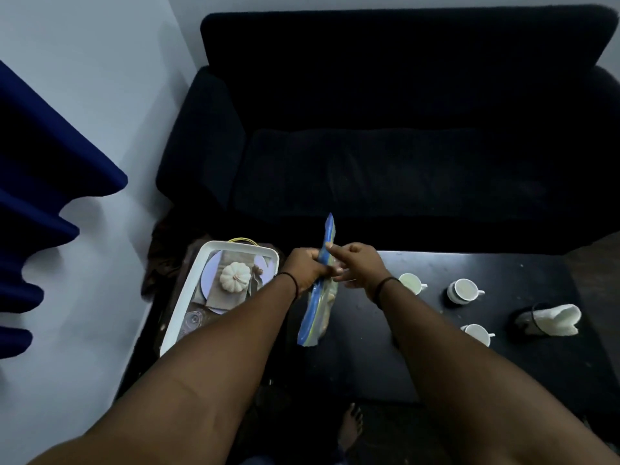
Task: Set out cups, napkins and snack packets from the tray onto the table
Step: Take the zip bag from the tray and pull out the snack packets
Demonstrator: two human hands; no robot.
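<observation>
I've got the snack packet point(318, 290) up in the air between the tray point(188, 297) on the left and the dark table point(385, 347) on the right, standing on edge with its blue strip running from near to far. My left hand point(305, 266) grips it around the middle, fingers curled over the near-left side. My right hand point(359, 263) is against the right side, forefinger laid out straight along the top edge, the other fingers loosely bent; whether they actually pinch the plastic I cannot tell from here.

It looks light and floppy, thin plastic with something pale and loose inside, so I judge it will sag and slide if I hold only a corner. Best hold is mid-body, or along the stiffer blue seal.

Already on the table, to the right: three white cups point(464, 290), and at the far right a rolled white napkin point(553, 318). The tray keeps a plate with a small white pumpkin point(235, 276) on a cloth, and a clear glass at its near end.

The packet hangs just above the table's left edge, well short of the cups, so it has yet to be laid down.
</observation>
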